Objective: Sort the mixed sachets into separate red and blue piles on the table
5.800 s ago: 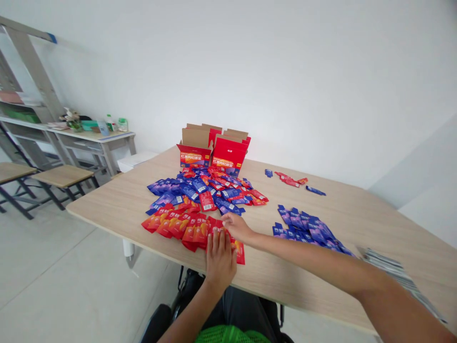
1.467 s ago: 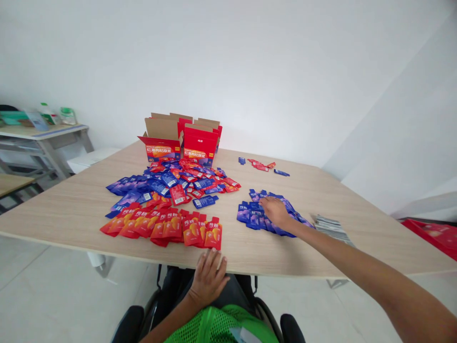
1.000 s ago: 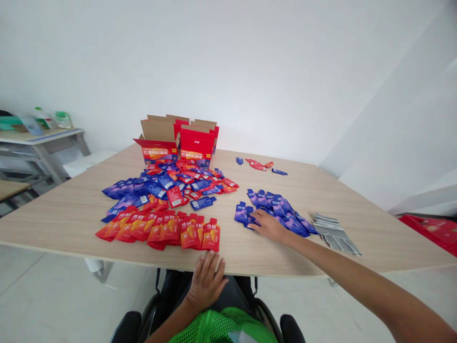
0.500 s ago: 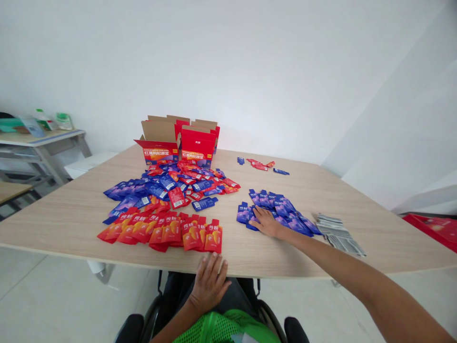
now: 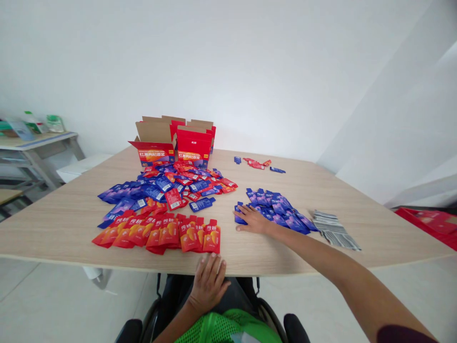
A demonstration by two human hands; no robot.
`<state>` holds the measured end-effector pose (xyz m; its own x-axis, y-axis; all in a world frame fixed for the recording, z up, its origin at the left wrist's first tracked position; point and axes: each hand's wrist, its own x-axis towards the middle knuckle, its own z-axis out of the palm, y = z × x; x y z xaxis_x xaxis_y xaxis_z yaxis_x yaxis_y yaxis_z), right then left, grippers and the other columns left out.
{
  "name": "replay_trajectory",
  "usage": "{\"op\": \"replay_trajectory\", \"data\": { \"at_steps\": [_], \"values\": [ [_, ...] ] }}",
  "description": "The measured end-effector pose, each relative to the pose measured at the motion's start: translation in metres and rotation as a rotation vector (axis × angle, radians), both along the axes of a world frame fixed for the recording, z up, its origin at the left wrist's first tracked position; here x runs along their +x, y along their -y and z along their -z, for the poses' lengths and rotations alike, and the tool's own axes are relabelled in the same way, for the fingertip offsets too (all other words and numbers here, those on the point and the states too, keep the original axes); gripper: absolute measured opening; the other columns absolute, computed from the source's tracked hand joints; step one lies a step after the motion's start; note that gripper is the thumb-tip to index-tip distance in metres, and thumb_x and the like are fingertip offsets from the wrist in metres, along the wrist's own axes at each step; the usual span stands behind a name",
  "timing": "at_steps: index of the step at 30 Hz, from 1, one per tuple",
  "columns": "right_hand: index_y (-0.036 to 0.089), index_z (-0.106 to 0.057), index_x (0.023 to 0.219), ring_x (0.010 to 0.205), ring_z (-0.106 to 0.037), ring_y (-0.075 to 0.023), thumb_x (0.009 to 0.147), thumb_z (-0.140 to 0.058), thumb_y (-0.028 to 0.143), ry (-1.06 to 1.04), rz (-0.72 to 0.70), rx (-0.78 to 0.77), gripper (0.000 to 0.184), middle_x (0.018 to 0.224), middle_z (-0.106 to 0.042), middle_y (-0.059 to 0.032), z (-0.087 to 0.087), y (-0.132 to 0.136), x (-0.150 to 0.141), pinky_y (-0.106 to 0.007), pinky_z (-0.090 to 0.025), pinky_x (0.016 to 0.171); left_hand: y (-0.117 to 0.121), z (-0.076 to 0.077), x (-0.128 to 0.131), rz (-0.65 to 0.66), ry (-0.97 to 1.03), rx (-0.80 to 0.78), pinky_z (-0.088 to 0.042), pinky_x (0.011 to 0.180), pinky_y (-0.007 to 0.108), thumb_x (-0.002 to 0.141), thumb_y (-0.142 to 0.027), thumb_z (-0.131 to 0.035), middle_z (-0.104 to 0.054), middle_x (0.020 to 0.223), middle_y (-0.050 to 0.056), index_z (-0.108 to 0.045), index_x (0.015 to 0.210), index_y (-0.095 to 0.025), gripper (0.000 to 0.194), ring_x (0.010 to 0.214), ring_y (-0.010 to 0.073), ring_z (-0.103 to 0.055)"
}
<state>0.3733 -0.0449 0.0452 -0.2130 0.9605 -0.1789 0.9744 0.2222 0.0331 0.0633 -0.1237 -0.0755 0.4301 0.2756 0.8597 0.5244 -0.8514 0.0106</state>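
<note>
My right hand [image 5: 253, 219] lies over the left end of a group of blue pouches [image 5: 282, 207], fingers stretched out and touching the leftmost one. At the table's front edge rests my left hand [image 5: 209, 280], flat with its fingers extended and nothing in it. Just beyond that hand, red pouches [image 5: 212, 237] lie in an overlapping row, printed sides up. Behind the row is a mixed heap of red and blue pouches [image 5: 173, 199], with more blue ones [image 5: 121, 191] fanned at its left.
Open red cartons [image 5: 193, 146] stand at the back left of the table [image 5: 246, 259]. A few red pouches [image 5: 255, 164] lie far back. Striped strips [image 5: 335, 229] sit at the right. A side table [image 5: 35, 140] holds bottles at the far left.
My right hand has slid left over the blue pouches to their left end. My left hand stays at the table edge. The view has turned slightly.
</note>
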Motion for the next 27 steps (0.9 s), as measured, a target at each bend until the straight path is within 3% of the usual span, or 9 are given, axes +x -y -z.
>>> {"op": "replay_trajectory", "data": {
  "at_steps": [4, 10, 14, 16, 20, 23, 27],
  "values": [
    [0.021, -0.046, 0.159, 0.154, -0.034, -0.0381, 0.097, -0.052, 0.07, 0.003, -0.119, 0.041, 0.079, 0.166, -0.037, -0.0215, 0.006, 0.004, 0.012, -0.059, -0.027, 0.124, 0.001, 0.002, -0.001, -0.009, -0.013, 0.024, -0.013, 0.133, 0.045, 0.099, -0.049, -0.059, -0.071, 0.129, 0.011, -0.071, 0.125, -0.014, 0.045, 0.155, 0.0235, -0.031],
    [0.026, -0.045, 0.159, 0.153, -0.036, -0.0387, 0.098, -0.054, 0.067, -0.052, -0.245, 0.156, 0.074, 0.165, -0.038, -0.0205, 0.002, 0.003, 0.0, -0.068, -0.017, 0.124, 0.001, 0.005, -0.002, -0.026, -0.04, 0.03, -0.014, 0.132, 0.047, 0.099, -0.05, -0.058, -0.07, 0.131, 0.01, -0.073, 0.123, -0.015, 0.045, 0.154, 0.0268, -0.033],
    [0.023, -0.053, 0.153, 0.151, -0.041, -0.0333, 0.104, -0.052, 0.048, -0.219, -0.292, 0.265, 0.055, 0.165, -0.041, -0.0196, 0.007, -0.035, -0.051, -0.06, -0.028, 0.123, 0.0, 0.008, -0.002, -0.024, -0.047, 0.027, -0.016, 0.131, 0.045, 0.096, -0.051, -0.061, -0.071, 0.13, 0.01, -0.072, 0.124, -0.015, 0.047, 0.149, 0.0261, -0.04],
    [0.021, -0.057, 0.149, 0.15, -0.042, -0.0323, 0.105, -0.051, 0.035, -0.284, -0.283, 0.241, 0.047, 0.163, -0.043, -0.0191, 0.011, -0.062, -0.082, -0.055, -0.035, 0.121, 0.0, 0.008, -0.002, -0.025, -0.045, 0.018, -0.015, 0.13, 0.043, 0.096, -0.051, -0.061, -0.071, 0.129, 0.01, -0.071, 0.125, -0.015, 0.048, 0.145, 0.025, -0.044],
    [0.023, -0.045, 0.158, 0.149, -0.043, -0.0326, 0.098, -0.053, 0.017, -0.239, -0.292, 0.112, 0.061, 0.161, -0.046, -0.018, 0.013, -0.108, -0.127, -0.058, -0.035, 0.119, 0.0, 0.007, -0.003, -0.024, -0.049, 0.021, -0.015, 0.129, 0.042, 0.097, -0.051, -0.06, -0.071, 0.129, 0.009, -0.071, 0.126, -0.016, 0.047, 0.135, 0.024, -0.051],
    [0.021, -0.046, 0.157, 0.142, -0.049, -0.0329, 0.097, -0.057, 0.02, -0.194, -0.316, 0.131, 0.062, 0.156, -0.05, -0.0185, 0.008, -0.123, -0.134, -0.052, -0.043, 0.112, -0.001, 0.007, -0.003, -0.021, -0.052, 0.028, -0.016, 0.128, 0.043, 0.099, -0.05, -0.058, -0.071, 0.13, 0.01, -0.072, 0.125, -0.016, 0.046, 0.13, 0.025, -0.055],
    [0.021, -0.049, 0.154, 0.12, -0.061, -0.0293, 0.096, -0.065, 0.03, -0.068, -0.354, 0.117, 0.061, 0.138, -0.061, -0.0165, -0.005, -0.126, -0.121, -0.039, -0.053, 0.093, -0.002, 0.007, -0.002, -0.016, -0.034, 0.02, -0.017, 0.128, 0.043, 0.099, -0.05, -0.057, -0.071, 0.129, 0.01, -0.073, 0.124, -0.016, 0.046, 0.128, 0.0255, -0.055]
  ]
}}
